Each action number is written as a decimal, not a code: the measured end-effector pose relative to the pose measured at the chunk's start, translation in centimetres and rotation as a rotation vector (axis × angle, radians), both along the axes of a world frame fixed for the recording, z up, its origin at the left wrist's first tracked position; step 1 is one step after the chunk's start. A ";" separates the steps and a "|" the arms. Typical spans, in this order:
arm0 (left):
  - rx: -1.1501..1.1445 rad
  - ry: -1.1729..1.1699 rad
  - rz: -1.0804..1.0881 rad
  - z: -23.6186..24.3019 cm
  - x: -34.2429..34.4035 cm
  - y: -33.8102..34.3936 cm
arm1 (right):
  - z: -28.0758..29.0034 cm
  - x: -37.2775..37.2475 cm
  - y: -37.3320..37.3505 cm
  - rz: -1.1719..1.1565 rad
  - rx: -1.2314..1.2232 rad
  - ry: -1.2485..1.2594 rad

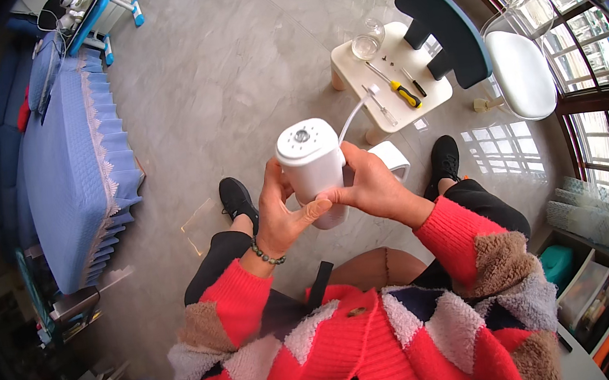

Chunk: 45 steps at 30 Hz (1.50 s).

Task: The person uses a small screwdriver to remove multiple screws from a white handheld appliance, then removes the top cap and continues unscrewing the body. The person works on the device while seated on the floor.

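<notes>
Between my two hands is a white plastic appliance body (308,156), rounded and boxy, with small holes ringing a grey centre on its upward face. My left hand (280,208) wraps its left side, and my right hand (378,187) grips its right side; the thumbs meet at the front. From behind it a thin white hose (350,119) curves up to the small cream chair seat (350,61). Beside my right hand shows a white loop-shaped part (392,159); whether it joins the body is hidden. On the seat lie a yellow-and-black screwdriver (405,93), a slim black tool (416,84) and tiny dark screws (388,61).
A clear glass jar (365,46) stands on the seat, below the chair's dark backrest (451,27). Farther right is a white-seated chair (522,75) by the windows. A blue-covered couch (69,172) stands left; an open drawer (590,292) is at lower right.
</notes>
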<state>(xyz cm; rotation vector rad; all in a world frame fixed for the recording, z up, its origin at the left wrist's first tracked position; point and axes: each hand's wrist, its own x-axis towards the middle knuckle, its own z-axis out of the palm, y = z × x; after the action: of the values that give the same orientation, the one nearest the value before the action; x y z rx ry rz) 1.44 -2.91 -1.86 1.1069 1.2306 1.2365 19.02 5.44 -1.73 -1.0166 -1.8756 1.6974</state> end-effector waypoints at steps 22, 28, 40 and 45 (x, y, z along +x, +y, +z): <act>-0.064 0.271 0.114 1.8 0.8 1.0 | 3.4 1.7 1.4 -0.069 0.321 0.017; -0.105 0.453 0.001 1.8 1.5 0.5 | 1.2 1.5 1.0 0.025 -0.230 0.211; -0.448 0.302 -0.161 2.3 1.3 -1.4 | -0.8 1.4 0.1 0.008 -0.681 0.302; -0.513 0.182 -0.176 1.6 1.0 -1.8 | -1.9 1.0 -0.5 0.025 -0.644 0.242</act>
<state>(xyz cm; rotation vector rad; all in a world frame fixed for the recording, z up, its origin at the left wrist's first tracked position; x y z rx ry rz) 2.46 -4.72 -0.31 0.9301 1.4491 0.6420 20.03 4.96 -3.64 -0.9422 -1.2095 2.3885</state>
